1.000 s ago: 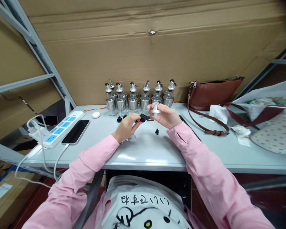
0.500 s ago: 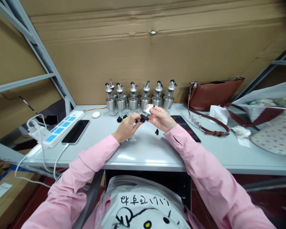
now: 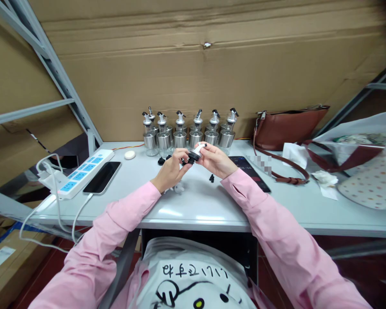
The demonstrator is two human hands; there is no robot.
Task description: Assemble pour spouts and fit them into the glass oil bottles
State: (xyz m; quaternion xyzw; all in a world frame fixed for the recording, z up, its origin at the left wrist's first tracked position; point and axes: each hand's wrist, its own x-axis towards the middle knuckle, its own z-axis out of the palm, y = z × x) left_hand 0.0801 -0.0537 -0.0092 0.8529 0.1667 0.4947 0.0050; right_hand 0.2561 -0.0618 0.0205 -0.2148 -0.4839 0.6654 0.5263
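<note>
Over the middle of the table, a pourer spout [image 3: 196, 153] with a pale top and a black stopper base is held between my two hands. My right hand [image 3: 216, 161] grips its pale upper part. Around the black base, the fingers of my left hand [image 3: 171, 170] are pinched. Several small black stopper parts [image 3: 161, 161] lie just beyond my left hand, partly hidden by it. A little black piece [image 3: 211, 178] rests below my right hand. Small translucent white pieces [image 3: 179, 188] lie beside my left wrist.
Several glass and steel oil bottles [image 3: 180, 139] with spouts stand along the back. A power strip [image 3: 85, 174], a phone [image 3: 102, 177] and a round white object [image 3: 129, 155] are on the left. Rightward lie another phone [image 3: 251, 174], a brown bag [image 3: 286, 128] and tissues [image 3: 326, 178].
The pourer spout has tilted a little, its black base turning more downward. My left fingers have shifted up around the base; my right hand has barely moved.
</note>
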